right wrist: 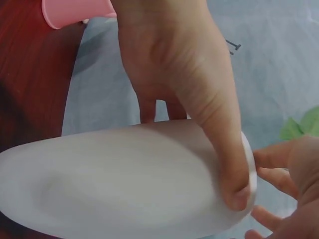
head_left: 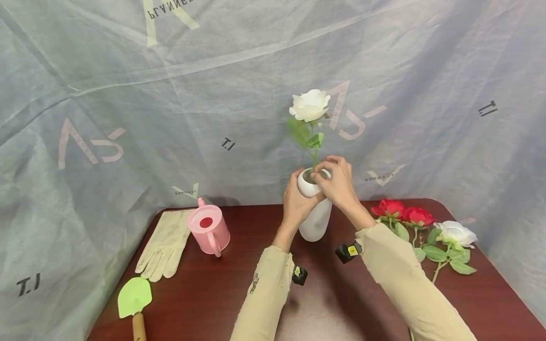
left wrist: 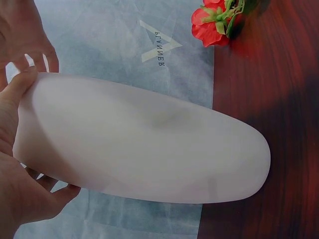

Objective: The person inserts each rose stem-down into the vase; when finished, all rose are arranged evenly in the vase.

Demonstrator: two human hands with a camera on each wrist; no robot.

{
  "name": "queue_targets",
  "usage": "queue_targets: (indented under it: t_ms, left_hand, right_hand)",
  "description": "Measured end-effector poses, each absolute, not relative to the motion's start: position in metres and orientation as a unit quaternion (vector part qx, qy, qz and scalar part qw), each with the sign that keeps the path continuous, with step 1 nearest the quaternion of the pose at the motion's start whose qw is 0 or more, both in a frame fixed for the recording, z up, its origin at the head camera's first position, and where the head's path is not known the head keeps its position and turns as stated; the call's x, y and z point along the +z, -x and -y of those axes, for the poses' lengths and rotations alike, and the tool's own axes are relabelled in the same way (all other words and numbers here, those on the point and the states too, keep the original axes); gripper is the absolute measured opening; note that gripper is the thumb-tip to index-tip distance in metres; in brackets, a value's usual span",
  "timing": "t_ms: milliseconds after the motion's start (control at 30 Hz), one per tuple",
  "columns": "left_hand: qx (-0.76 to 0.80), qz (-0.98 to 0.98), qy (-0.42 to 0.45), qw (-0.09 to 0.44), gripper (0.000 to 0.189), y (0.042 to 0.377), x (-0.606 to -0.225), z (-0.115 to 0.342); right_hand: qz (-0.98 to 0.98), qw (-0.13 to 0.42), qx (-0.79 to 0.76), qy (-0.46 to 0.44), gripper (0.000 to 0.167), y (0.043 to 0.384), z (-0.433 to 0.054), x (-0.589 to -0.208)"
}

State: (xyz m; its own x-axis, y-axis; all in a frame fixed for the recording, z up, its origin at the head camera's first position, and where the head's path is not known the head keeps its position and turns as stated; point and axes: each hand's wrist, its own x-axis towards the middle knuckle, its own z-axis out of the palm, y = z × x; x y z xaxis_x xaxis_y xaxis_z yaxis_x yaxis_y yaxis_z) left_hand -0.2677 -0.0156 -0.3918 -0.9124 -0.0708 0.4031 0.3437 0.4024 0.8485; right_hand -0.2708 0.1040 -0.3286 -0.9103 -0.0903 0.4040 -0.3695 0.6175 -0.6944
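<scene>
A tall white vase point(head_left: 315, 227) stands near the back of the dark red table. My left hand point(head_left: 295, 201) grips it just under the rim, thumb across the near side, as the right wrist view also shows. At the vase's mouth, my right hand point(head_left: 339, 182) pinches the stem of a white rose point(head_left: 310, 105) between thumb and fingers. The rose is upright, its bloom and green leaves high above the opening; the lower end of the stem is hidden. In the left wrist view the smooth vase body point(left wrist: 144, 144) fills the middle.
Two red roses point(head_left: 389, 208) and another white rose point(head_left: 455, 234) lie at the table's right. On the left are a pink watering can point(head_left: 209, 229), pale work gloves point(head_left: 164, 246) and a green trowel point(head_left: 134, 297) with a wooden handle. A grey sheet point(head_left: 239, 109) hangs behind.
</scene>
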Motion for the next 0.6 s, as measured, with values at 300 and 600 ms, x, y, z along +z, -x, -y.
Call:
queue_targets:
  t_ms: [300, 600]
  left_hand:
    - [-0.537, 0.814, 0.083, 0.202, 0.077, 0.268, -0.391, 0.013]
    - [-0.553, 0.8, 0.08, 0.219, 0.078, 0.267, -0.393, 0.013]
  right_hand:
    - [0.907, 0.126, 0.382, -0.125, 0.053, 0.263, -0.107, -0.322]
    - [0.877, 0.124, 0.459, -0.066, 0.057, 0.243, -0.157, -0.339]
